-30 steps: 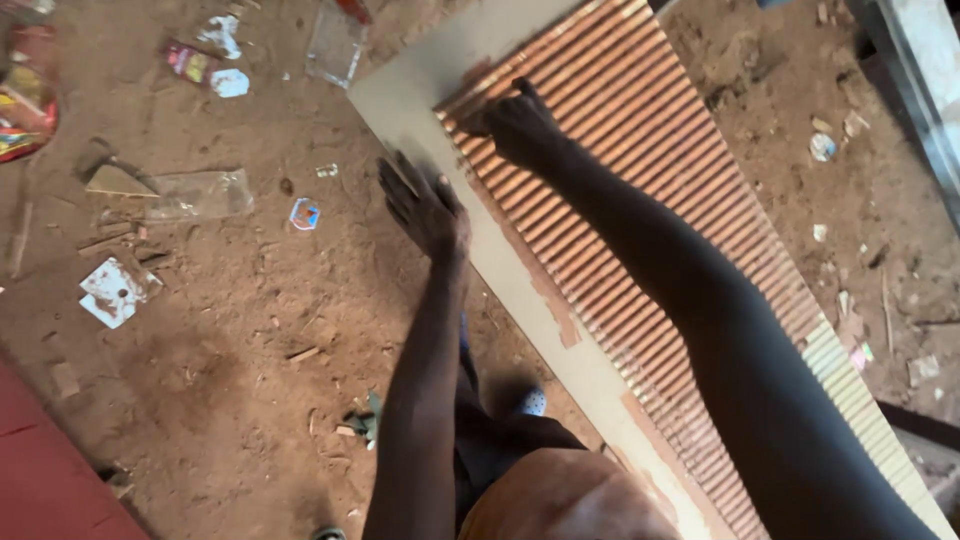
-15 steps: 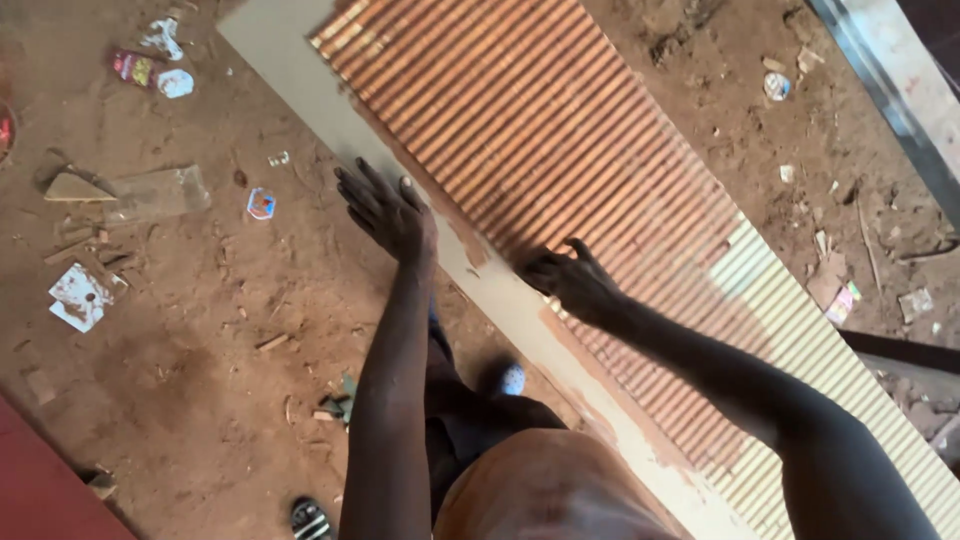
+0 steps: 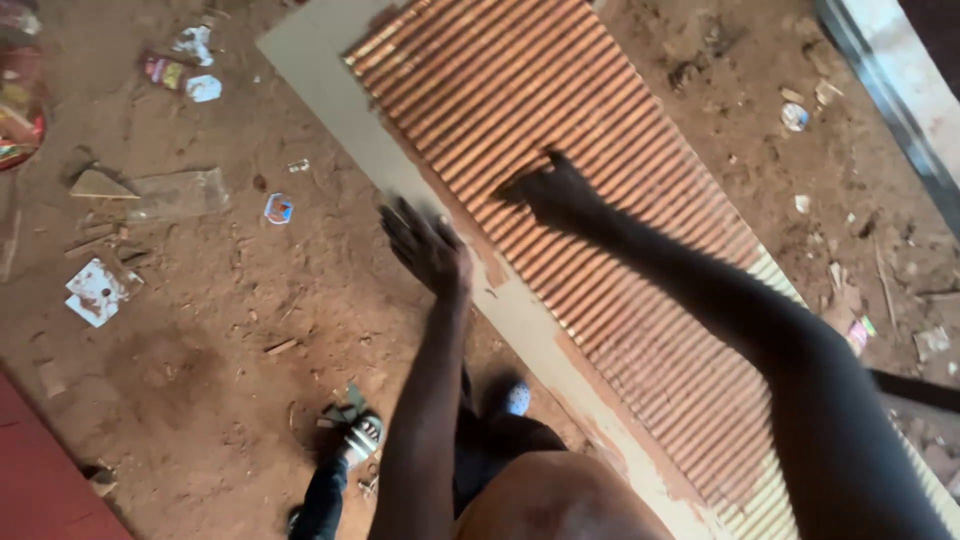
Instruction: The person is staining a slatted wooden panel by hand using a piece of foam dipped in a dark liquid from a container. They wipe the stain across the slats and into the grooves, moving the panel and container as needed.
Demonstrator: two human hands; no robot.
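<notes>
My right hand (image 3: 555,190) presses flat on the ribbed panel (image 3: 560,200) lying on the dirt floor (image 3: 200,350), my left hand (image 3: 425,245) open at its pale edge, where grit might scratch the wet-looking reddish coat.

Reddish dirt floor (image 3: 200,400), ribbed panel (image 3: 560,150) on it, scattered litter (image 3: 95,292)

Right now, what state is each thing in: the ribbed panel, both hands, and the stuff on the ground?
Ribbed panel: lying flat on the dirt, mostly coated reddish-brown, its near end pale.
Left hand: open, fingers spread, at the panel's flat pale border.
Right hand: palm down, pressed on the ribs.
Sandal: on the dirt by the person's leg.
Paper scrap: lying flat, torn.
</notes>
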